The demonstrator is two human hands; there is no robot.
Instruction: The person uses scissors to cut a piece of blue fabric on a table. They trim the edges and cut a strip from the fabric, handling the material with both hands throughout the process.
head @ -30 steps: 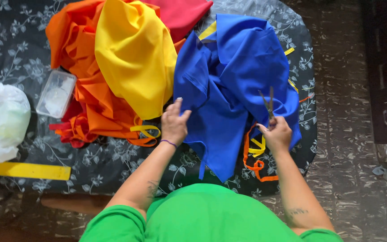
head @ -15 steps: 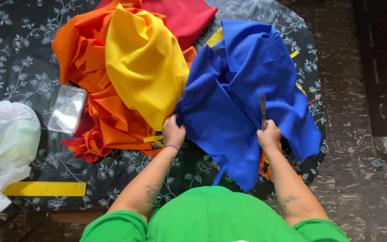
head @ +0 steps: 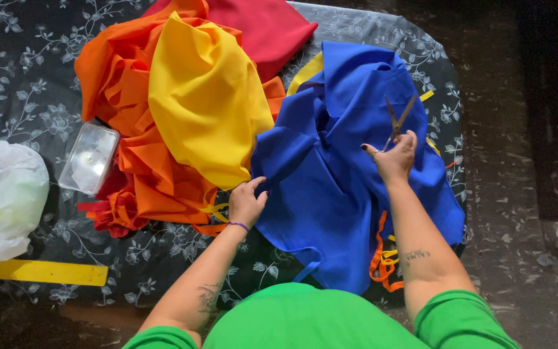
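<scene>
On the dark floral tablecloth [head: 27, 110], a crumpled blue fabric sheet [head: 337, 194] lies right of yellow cloth [head: 208, 110] and orange cloth [head: 117, 84]. The left hand [head: 247, 203] pinches the blue fabric's edge, fingers closed on it. The right hand [head: 392, 158] is clamped round metal scissors [head: 396, 123], whose blades stand apart above the blue fabric.

The right hand [head: 395, 158] holds scissors [head: 396, 123] with the blades open, over the blue cloth [head: 350, 194] near the right edge of the surface [head: 27, 97]. The left hand [head: 245, 203] pinches the blue cloth's left side. Yellow cloth [head: 205, 110] lies on orange cloth [head: 130, 90] in the middle. A clear box [head: 88, 158] sits to the left.
</scene>
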